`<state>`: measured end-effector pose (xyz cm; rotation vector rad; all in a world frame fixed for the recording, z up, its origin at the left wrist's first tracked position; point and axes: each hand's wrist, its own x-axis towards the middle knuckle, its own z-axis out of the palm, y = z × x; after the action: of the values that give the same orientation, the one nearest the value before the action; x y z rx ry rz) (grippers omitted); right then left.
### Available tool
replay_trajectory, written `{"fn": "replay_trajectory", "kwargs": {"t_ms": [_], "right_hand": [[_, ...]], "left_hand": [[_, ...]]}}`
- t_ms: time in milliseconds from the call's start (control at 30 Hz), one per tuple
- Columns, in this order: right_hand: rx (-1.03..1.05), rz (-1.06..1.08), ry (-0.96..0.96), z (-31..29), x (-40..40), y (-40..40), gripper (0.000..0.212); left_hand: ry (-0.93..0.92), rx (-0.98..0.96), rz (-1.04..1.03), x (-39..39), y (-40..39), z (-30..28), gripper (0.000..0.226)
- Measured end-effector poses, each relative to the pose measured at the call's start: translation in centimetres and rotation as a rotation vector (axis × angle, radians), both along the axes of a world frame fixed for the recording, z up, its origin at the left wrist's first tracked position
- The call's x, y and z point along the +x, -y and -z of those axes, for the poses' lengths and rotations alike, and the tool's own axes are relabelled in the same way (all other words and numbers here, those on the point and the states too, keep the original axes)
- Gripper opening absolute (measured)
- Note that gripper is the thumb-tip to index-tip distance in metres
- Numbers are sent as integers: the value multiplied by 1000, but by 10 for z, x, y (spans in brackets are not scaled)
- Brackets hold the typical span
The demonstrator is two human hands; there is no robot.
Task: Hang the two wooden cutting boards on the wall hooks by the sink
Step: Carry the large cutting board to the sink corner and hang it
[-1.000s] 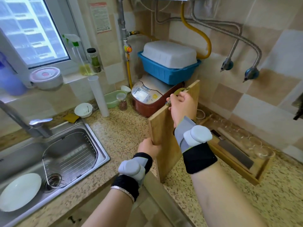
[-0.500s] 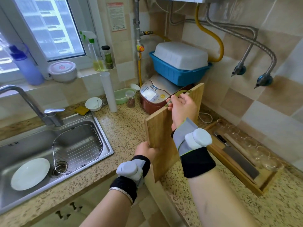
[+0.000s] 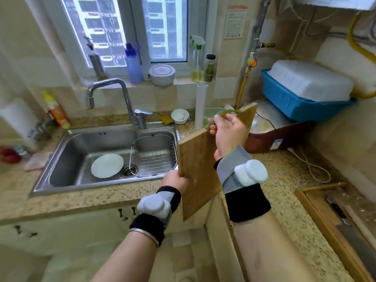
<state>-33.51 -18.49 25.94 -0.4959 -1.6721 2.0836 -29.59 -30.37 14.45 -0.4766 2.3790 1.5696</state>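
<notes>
Item carried: one wooden cutting board (image 3: 200, 159), held upright in the air over the tabletop (image 3: 284, 176), just right of the sink (image 3: 85, 147), clear of all surfaces.
Second board: not identified with certainty in this view.
Right hand (image 3: 228, 132): closed at the board's upper edge, fingers pinched on a greenish hanging loop (image 3: 224, 113) fixed near the top corner.
Left hand (image 3: 176, 181): closed on the board's lower left edge, steadying its weight from below.
Wall hooks: none can be made out; the wall around the window and sink is blurred, so the target is unconfirmed.
Step in hand (judgement): carrying the board toward the hanging point, loop being readied for the hook.
Progress (judgement): early; no board is hung yet.
Method advised: keep the loop pulled open and away from the wood with the right hand so a hook can pass through cleanly; let the left hand bear the weight until the loop is seated, then lower gently and release the bottom edge last.
Clearance: faucet (image 3: 122, 98), white tube (image 3: 200, 106) and windowsill bottles stand between board and wall; keep the board vertical and lifted above them.
Risk (judgement): a swinging lower corner could strike the bowl (image 3: 180, 116) or the faucet; a half-caught loop could drop the board into the sink onto the plate (image 3: 107, 165).
</notes>
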Motion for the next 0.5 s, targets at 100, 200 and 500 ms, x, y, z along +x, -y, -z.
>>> {"fn": "replay_trajectory", "kwargs": {"t_ms": [100,200,500], "right_hand": [[-46,-120,15,3,6,38,26],[-85,-228,20,4,17,76,24],[-72,-447,26,-1,47,178,13]], "left_hand": [[-3,-11,-90,21,34,0,11],[7,-50,-188,41,67,3,12],[-8,-10,-417,92,157,-6,14]]}}
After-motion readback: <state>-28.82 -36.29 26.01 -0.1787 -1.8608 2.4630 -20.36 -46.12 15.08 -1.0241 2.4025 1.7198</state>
